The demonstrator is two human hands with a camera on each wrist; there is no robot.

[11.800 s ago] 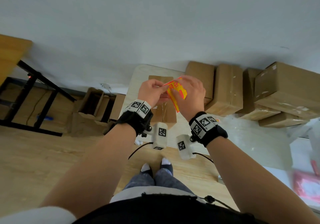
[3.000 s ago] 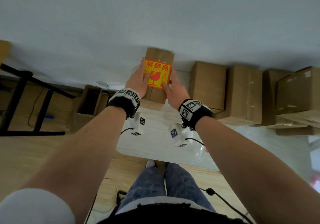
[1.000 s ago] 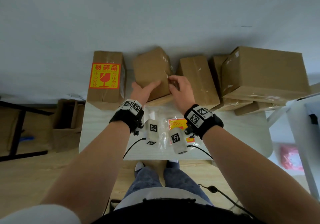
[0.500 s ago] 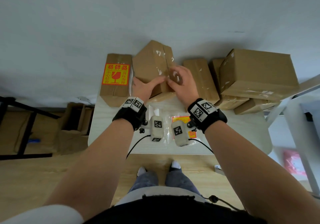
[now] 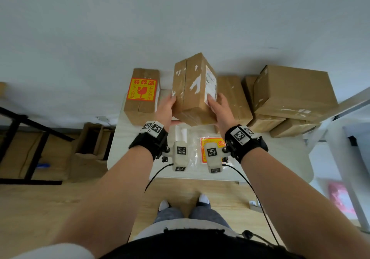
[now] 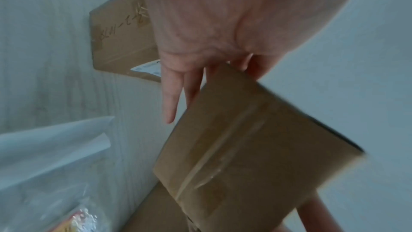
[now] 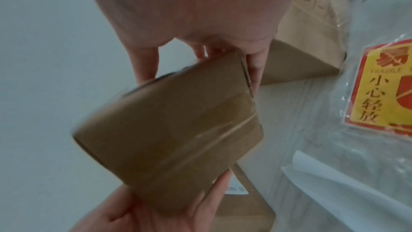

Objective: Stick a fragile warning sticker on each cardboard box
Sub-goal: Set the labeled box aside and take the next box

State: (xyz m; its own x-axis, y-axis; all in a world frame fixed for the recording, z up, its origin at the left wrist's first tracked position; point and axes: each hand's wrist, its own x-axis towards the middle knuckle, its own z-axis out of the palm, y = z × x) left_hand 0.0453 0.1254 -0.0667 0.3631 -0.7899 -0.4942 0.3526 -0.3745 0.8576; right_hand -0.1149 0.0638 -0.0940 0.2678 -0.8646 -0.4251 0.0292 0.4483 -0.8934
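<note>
Nearest the person, on the pale white table [image 5: 280, 158], lies a clear plastic bag of red-and-yellow fragile warning stickers [image 5: 210, 141], partly hidden behind the wrist cameras, with a strip of white backing paper [image 5: 181, 133] just beside it to the left. The bag looks unopened for the next label, though the wrist views are too blurred to be sure.

Just beyond, both hands are raised off the table with a taped brown cardboard box [image 5: 195, 90] held between them. The left hand [image 5: 167, 109] has its fingers spread along the box's left side and underneath it; the right hand [image 5: 221, 111] clasps the right side, thumb on the face that carries a white shipping label. The box is tilted, lifted clear of the table, and shows no warning sticker on the faces in view.

Further back to the left stands a brown cardboard box with a red-and-yellow fragile sticker on top [image 5: 142, 96]: that one is done. To the right, against the wall, a row and stack of plain brown cardboard boxes [image 5: 290, 92] carry no stickers that can be seen. So by my reading one box is finished, the held one is being set up for labelling, and several remain.
</note>
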